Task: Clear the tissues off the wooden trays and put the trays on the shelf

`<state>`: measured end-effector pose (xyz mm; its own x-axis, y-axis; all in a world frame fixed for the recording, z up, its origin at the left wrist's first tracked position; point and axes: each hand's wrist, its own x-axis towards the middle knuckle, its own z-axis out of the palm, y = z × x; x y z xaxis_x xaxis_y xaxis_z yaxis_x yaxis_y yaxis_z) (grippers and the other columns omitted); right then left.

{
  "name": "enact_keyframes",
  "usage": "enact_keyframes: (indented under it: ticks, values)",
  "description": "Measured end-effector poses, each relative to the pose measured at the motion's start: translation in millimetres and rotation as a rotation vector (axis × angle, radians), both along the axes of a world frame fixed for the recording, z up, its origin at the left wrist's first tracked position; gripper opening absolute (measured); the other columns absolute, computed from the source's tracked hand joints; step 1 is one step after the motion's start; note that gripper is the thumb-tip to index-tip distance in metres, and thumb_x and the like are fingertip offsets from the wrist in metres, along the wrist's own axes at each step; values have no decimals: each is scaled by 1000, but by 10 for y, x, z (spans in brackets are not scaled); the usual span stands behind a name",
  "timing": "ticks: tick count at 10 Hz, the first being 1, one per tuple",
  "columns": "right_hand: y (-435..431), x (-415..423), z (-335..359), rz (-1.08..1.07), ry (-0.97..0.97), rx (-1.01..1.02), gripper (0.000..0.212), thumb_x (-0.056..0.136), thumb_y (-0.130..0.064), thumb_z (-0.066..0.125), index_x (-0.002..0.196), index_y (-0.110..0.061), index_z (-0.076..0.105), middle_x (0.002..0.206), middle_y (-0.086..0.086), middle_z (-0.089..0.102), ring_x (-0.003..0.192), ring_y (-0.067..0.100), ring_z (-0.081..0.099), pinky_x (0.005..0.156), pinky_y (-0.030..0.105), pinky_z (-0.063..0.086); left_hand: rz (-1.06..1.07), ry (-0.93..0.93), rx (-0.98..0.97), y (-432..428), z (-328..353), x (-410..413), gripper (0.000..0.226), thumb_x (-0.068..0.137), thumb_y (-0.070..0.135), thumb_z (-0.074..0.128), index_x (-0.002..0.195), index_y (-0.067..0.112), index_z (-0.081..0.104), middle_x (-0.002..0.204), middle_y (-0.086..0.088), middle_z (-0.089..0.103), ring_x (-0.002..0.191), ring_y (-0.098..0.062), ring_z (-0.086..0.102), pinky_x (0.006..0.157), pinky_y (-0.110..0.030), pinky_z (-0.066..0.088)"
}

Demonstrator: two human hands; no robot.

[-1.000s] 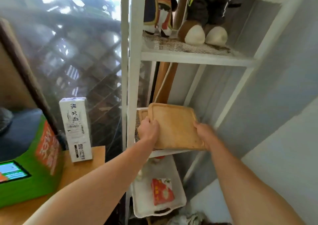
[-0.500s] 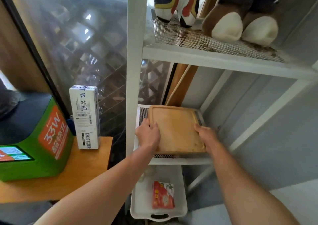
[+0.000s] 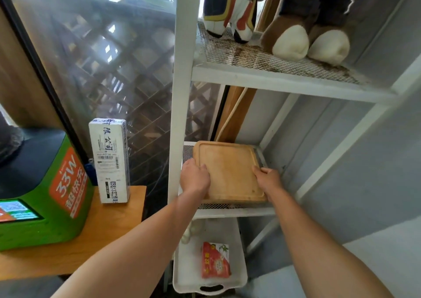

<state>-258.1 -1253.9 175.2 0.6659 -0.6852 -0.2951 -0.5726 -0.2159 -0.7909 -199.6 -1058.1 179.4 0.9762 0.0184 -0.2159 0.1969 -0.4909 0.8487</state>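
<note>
On middle mesh shelf [image 3: 230, 211] of white rack: wooden tray [image 3: 229, 172] lying flat, face up, no tissue visible on it. Tilted and held clear of the mesh a second ago, near edge out past the shelf front; now level and pushed back so the far edge sits close to the rear rail. A second tray edge glimpsed beneath it earlier; not distinguishable now, so cannot tell whether a stack or a single piece. Left hand [image 3: 194, 178] curled over the tray's left rim, thumb on top, fingers wrapped under the edge. Right hand [image 3: 268, 179] cupped against the right rim, fingers bent onto the top surface, grip looking loose rather than clenched. Both touching the wood, neither lifted off yet. Reads as placement essentially made: weight apparently on the mesh, only release left. Near edge just inside the shelf lip, so little risk of tipping on letting go. Above: two stuffed toys [image 3: 293, 24] on upper shelf, well apart from the tray. Below: white plastic basket [image 3: 189, 263] with a red packet [image 3: 216, 261] inside. Left of rack: counter [image 3: 91, 240] carrying a green box [image 3: 45, 195] and an upright white carton [image 3: 110, 158], neither involved.
</note>
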Motion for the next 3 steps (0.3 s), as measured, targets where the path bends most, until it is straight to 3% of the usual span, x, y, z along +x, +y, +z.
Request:
enact_keyframes:
  ticks: [1,2,3]
  values:
    - [100,-157,173,52,34,-156,33,98,-34,53,114,-8,65,84,-2,61,73,12,57,58,27,45,-44,-59,197,-20,88,-74,45,96,35,50,131,7,45,132,-14,50,114,-28,46,96,-40,39]
    - [182,-344,356,142,121,-426,37,95,-38,54,103,-5,68,101,14,67,90,29,64,76,36,51,-210,-301,392,-84,177,-165,45,92,35,49,126,6,47,133,-16,49,121,-34,42,103,-48,36]
    - [323,-550,544,195,146,-602,36,94,-36,51,106,-5,68,113,16,60,103,33,59,88,40,51,-406,-544,484,-132,267,-269,34,89,34,51,114,11,52,123,-13,53,121,-35,42,105,-51,36]
